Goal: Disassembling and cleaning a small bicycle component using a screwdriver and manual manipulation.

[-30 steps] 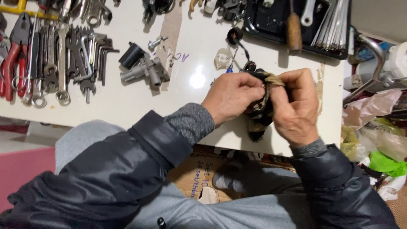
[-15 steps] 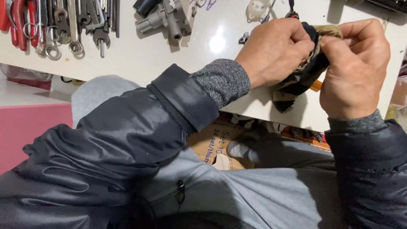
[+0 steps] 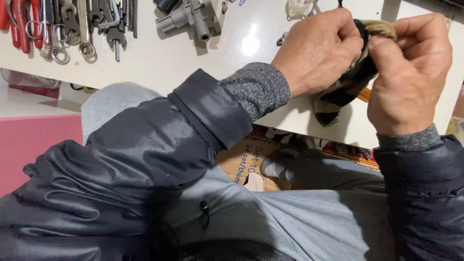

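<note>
My left hand [image 3: 316,48] and my right hand [image 3: 411,72] are both closed on a dark, tan-striped rag [image 3: 345,89] held between them over the near edge of a white table [image 3: 159,60]. The rag's top is bunched under my right thumb and its tail hangs down onto the table edge. Whatever the rag wraps is hidden by my fingers. Both arms wear dark jacket sleeves with grey knit cuffs.
Wrenches and red-handled pliers [image 3: 72,26] lie in a row at the table's upper left. A grey metal fitting [image 3: 191,17] lies near the top centre. A cardboard box [image 3: 249,164] and a shoe [image 3: 280,166] sit on the floor under the table. My grey trousers fill the bottom.
The view has tilted down, so the table and hands sit higher in the picture and more of my lap shows. Both hands stay closed on the rag, working it slightly.
</note>
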